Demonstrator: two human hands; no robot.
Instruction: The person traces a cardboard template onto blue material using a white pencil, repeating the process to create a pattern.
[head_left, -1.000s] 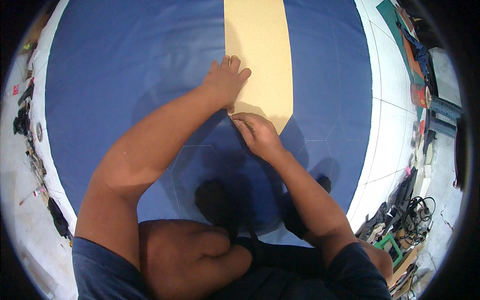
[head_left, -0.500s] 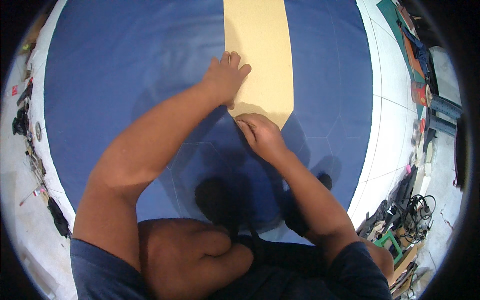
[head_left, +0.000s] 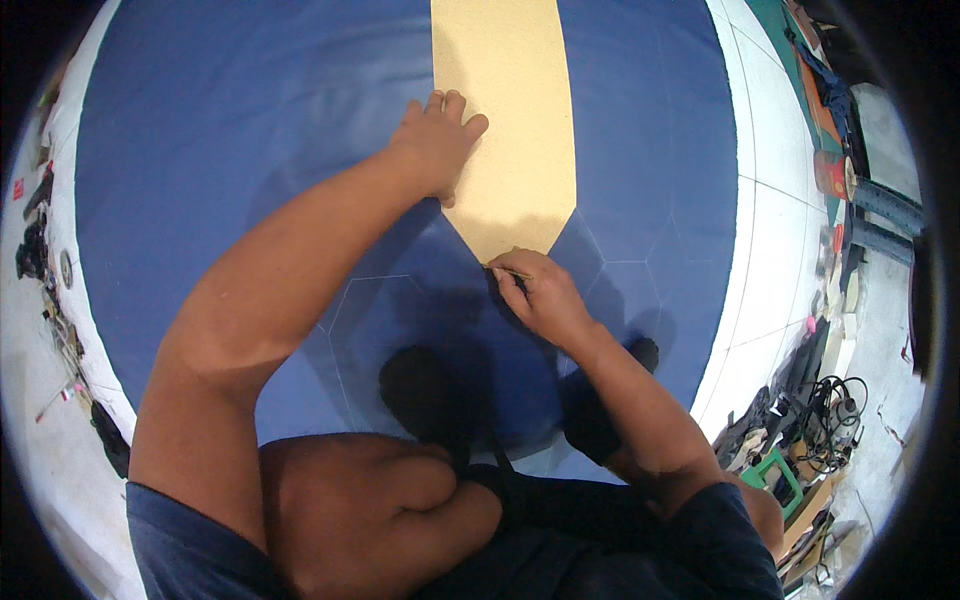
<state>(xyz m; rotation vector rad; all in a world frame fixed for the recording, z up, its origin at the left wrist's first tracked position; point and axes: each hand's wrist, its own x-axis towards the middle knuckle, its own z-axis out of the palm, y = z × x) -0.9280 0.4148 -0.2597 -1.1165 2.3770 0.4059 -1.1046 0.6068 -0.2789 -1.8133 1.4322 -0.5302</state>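
Observation:
A long, pale yellow pattern board (head_left: 510, 130) with a tapered near end lies flat on a wide blue sheet of material (head_left: 210, 170). My left hand (head_left: 435, 150) rests across the board's left edge with its fingers spread. At the tapered tip, my right hand (head_left: 548, 300) is closed in a pinch around a thin pencil-like marker (head_left: 514, 272), its point close to the board's edge. Pale drawn lines (head_left: 628, 262) form angular outlines on the blue sheet, on both sides of the board.
White floor tiles (head_left: 770, 220) border the sheet on the right. Beyond them lie a red can-like container (head_left: 830, 175), a tangle of black cable (head_left: 835, 425) and a green plastic frame (head_left: 775, 480). Dark odds and ends (head_left: 35, 230) line the left side. My dark-clad feet (head_left: 420, 390) are on the sheet.
My right hand has moved down along the board's slanted left edge to its tip, where the marker now shows. My left hand stays on the board; the whole view has shifted slightly.

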